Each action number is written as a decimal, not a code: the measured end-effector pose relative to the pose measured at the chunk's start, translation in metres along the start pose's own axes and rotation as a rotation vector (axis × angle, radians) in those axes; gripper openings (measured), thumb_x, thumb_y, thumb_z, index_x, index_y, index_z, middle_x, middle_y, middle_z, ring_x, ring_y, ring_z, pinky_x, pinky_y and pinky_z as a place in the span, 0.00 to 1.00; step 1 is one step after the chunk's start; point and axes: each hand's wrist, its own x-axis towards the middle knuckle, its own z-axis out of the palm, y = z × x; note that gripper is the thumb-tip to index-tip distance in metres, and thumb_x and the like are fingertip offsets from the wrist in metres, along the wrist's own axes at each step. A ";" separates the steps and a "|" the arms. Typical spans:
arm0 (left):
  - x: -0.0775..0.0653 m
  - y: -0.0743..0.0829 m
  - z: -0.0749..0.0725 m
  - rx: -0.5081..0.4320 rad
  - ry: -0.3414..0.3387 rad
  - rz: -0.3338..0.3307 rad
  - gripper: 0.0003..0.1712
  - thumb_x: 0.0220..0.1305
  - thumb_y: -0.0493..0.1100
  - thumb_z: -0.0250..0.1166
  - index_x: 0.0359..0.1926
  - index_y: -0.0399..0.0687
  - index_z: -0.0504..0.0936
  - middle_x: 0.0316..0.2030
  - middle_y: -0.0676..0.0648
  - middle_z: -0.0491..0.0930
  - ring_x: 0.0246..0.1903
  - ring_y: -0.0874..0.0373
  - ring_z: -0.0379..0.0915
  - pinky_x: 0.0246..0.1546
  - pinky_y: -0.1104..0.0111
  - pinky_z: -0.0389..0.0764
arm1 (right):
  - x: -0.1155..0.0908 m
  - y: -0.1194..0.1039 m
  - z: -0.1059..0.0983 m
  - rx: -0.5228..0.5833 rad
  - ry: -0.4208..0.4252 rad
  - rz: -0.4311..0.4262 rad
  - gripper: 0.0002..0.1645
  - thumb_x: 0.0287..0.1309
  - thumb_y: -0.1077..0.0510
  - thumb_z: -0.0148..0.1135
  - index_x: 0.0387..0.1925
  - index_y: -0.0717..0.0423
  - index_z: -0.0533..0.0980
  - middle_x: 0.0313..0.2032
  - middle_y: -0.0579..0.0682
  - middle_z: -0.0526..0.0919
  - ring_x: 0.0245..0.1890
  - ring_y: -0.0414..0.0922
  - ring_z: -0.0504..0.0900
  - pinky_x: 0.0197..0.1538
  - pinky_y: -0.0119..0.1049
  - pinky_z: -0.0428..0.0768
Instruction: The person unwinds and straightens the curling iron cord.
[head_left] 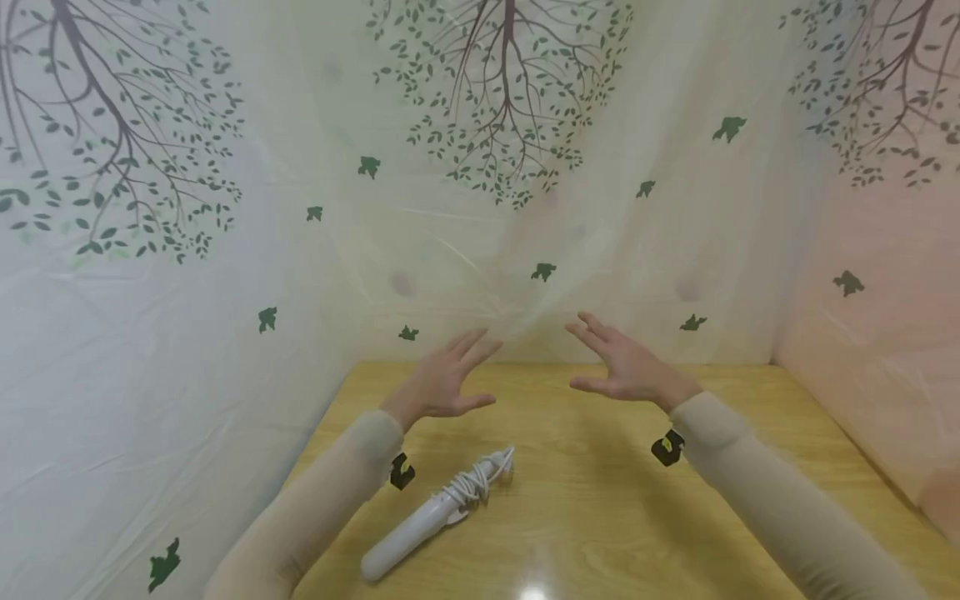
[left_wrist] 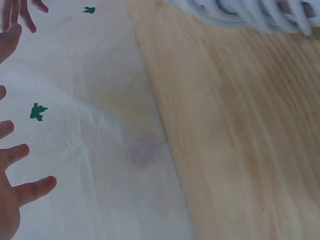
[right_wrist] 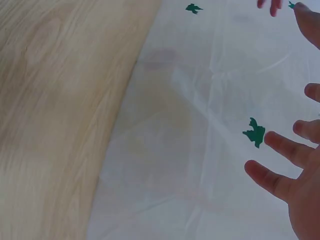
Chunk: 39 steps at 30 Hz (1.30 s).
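Observation:
My left hand [head_left: 442,379] hovers above the far part of the table, fingers spread and thumb apart, holding nothing. Across from it, my right hand [head_left: 626,362] is also raised with its fingers extended and nothing in the grasp. Nearer to me lies a long white stick-shaped appliance [head_left: 408,537], perhaps a hair-styling iron, slanting on the tabletop. Its white cord [head_left: 472,485] is wound around the far end. The left hand is the closer one to it, and does not touch it. Loops of the cord [left_wrist: 250,12] show along the top of the left wrist view.
The wooden table [head_left: 570,533] carries the appliance. Pale sheeting [head_left: 450,250] printed with trees and green birds rises behind the table and along both sides. Small black devices with yellow marks, the left [head_left: 402,472] and the right [head_left: 667,448], sit at the wrists.

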 end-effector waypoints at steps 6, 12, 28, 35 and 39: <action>-0.025 0.003 0.009 -0.107 -0.028 -0.056 0.50 0.62 0.71 0.56 0.77 0.58 0.50 0.73 0.43 0.57 0.69 0.44 0.59 0.63 0.47 0.67 | 0.001 -0.003 0.016 0.091 -0.009 0.010 0.48 0.61 0.35 0.60 0.74 0.51 0.56 0.72 0.58 0.61 0.65 0.58 0.69 0.63 0.60 0.67; -0.053 0.004 0.019 -0.166 -0.073 -0.125 0.47 0.62 0.69 0.57 0.75 0.57 0.55 0.68 0.43 0.67 0.64 0.45 0.67 0.59 0.48 0.72 | 0.004 -0.006 0.034 0.128 0.007 0.002 0.44 0.62 0.41 0.62 0.72 0.53 0.60 0.67 0.55 0.69 0.55 0.52 0.79 0.56 0.55 0.75; -0.125 0.020 0.033 -0.321 -0.072 -0.222 0.33 0.62 0.60 0.63 0.63 0.49 0.73 0.43 0.53 0.82 0.40 0.58 0.78 0.37 0.66 0.77 | 0.012 -0.026 0.080 0.154 -0.007 -0.099 0.30 0.62 0.46 0.63 0.61 0.56 0.72 0.48 0.50 0.81 0.37 0.41 0.77 0.39 0.36 0.76; -0.151 0.029 0.038 -0.443 -0.174 -0.230 0.34 0.62 0.62 0.63 0.59 0.44 0.77 0.39 0.52 0.81 0.36 0.60 0.75 0.33 0.71 0.74 | 0.016 -0.037 0.101 0.166 -0.084 -0.138 0.28 0.63 0.46 0.62 0.61 0.53 0.72 0.48 0.46 0.80 0.33 0.39 0.75 0.39 0.34 0.74; -0.160 0.032 0.044 -0.493 -0.218 -0.241 0.34 0.60 0.63 0.65 0.58 0.44 0.77 0.38 0.53 0.80 0.35 0.64 0.73 0.33 0.73 0.73 | 0.018 -0.043 0.110 0.203 -0.115 -0.151 0.27 0.64 0.45 0.61 0.60 0.53 0.73 0.48 0.46 0.79 0.33 0.40 0.75 0.39 0.33 0.73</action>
